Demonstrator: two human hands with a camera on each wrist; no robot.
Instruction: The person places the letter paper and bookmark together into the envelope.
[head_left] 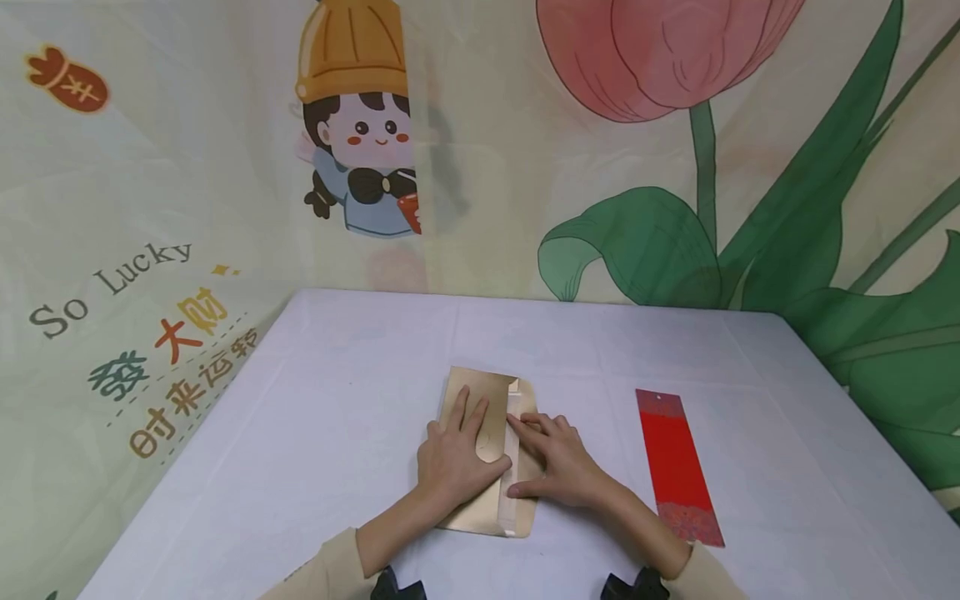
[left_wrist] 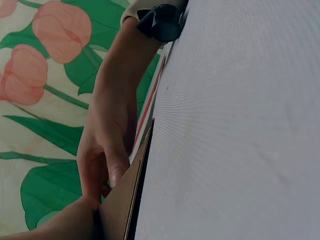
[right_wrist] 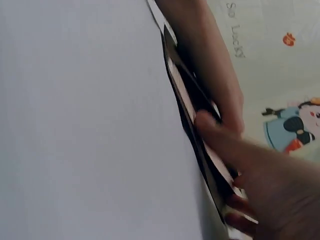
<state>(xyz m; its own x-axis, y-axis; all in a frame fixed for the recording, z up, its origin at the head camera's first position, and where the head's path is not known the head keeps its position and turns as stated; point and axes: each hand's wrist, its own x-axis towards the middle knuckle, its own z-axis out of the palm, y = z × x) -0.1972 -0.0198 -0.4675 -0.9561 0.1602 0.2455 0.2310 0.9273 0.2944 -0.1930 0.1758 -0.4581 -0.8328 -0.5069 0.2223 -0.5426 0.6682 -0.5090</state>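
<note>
A gold-brown paper envelope [head_left: 474,387] lies on the white table, with a pale strip [head_left: 512,521] running down its right side beside the flap [head_left: 527,521]. My left hand [head_left: 457,462] rests on its face, fingers spread and thumb reaching toward the strip. Over the flap lies my right hand [head_left: 566,467]: its index fingertip touches the strip higher up, its thumb lower down. The right wrist view shows the right thumb [right_wrist: 212,125] on the pale strip, fingers near the envelope's edge. In the left wrist view the right hand [left_wrist: 110,132] stands behind the envelope's raised edge [left_wrist: 127,195].
To the right lies a long red paper strip [head_left: 678,458] with a small hole at its top and patterned ends. The white tabletop [head_left: 300,433] extends around the envelope. A printed backdrop [head_left: 480,167] hangs behind the table.
</note>
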